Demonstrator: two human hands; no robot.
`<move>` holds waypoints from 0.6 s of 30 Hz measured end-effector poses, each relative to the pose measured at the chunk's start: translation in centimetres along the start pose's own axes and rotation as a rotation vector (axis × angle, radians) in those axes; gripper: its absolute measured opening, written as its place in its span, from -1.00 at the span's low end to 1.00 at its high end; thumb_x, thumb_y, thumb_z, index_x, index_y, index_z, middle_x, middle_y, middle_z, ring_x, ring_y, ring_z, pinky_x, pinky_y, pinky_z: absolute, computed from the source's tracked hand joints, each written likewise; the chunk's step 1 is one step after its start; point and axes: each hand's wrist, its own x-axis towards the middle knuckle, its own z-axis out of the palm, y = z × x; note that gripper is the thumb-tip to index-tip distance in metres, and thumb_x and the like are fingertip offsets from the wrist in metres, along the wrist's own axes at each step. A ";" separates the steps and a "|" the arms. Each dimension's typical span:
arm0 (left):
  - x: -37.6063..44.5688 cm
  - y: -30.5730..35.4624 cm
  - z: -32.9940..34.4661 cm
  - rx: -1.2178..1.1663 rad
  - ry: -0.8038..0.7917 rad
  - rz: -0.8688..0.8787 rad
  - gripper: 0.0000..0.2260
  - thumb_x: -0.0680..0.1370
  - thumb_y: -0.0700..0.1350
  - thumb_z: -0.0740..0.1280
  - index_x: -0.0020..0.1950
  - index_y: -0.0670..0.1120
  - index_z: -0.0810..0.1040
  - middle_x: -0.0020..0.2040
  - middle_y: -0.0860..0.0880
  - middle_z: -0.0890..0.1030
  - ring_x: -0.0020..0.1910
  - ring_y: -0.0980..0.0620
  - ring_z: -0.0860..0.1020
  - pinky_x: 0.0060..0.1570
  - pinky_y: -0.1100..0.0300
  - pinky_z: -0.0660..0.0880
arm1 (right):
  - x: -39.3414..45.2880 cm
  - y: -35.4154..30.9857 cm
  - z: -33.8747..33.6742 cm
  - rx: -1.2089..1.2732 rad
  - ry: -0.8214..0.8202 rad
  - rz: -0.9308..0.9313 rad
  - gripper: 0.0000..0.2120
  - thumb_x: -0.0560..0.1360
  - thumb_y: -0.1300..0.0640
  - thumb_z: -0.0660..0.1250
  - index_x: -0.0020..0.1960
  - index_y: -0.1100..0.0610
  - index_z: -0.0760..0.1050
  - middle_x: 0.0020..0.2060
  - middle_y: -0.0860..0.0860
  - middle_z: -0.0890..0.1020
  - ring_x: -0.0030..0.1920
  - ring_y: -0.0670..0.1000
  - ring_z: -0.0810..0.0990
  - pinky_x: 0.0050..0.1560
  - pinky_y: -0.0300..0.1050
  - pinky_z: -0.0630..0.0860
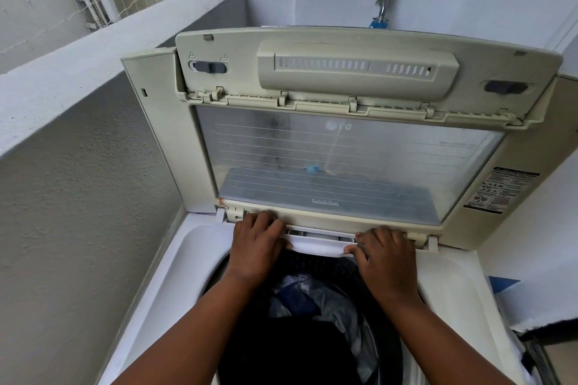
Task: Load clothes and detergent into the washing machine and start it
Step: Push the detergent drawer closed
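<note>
Both hands reach over the washing machine to its back edge. The left hand and right hand each pinch the white detergent drawer under the raised lid. Clothes lie in the drum.

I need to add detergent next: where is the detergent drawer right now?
In the head view, the white detergent drawer sits at the back rim of the tub opening, just below the raised lid, between the left hand and right hand.
</note>
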 end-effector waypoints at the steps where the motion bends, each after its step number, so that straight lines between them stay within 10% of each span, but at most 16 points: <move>1: 0.0 0.0 0.0 0.016 0.000 -0.004 -0.78 0.35 0.11 0.24 -0.12 0.02 0.47 -0.12 -0.01 0.55 -0.17 -0.14 0.43 -0.23 0.06 0.42 | 0.0 0.0 0.0 -0.007 0.001 -0.001 -0.76 0.34 -0.10 0.30 -0.20 0.05 0.60 -0.29 0.03 0.58 -0.29 0.15 0.54 -0.28 0.01 0.46; 18: 0.9 0.2 0.5 0.051 -0.025 0.007 -0.86 0.36 0.02 0.31 -0.18 -0.02 0.54 -0.20 0.02 0.54 -0.18 -0.10 0.42 -0.20 0.06 0.27 | 1.2 -0.7 -0.7 -0.037 -0.091 0.026 -0.68 0.20 0.01 0.61 -0.33 0.09 0.48 -0.37 0.04 0.54 -0.34 0.16 0.52 -0.30 -0.04 0.43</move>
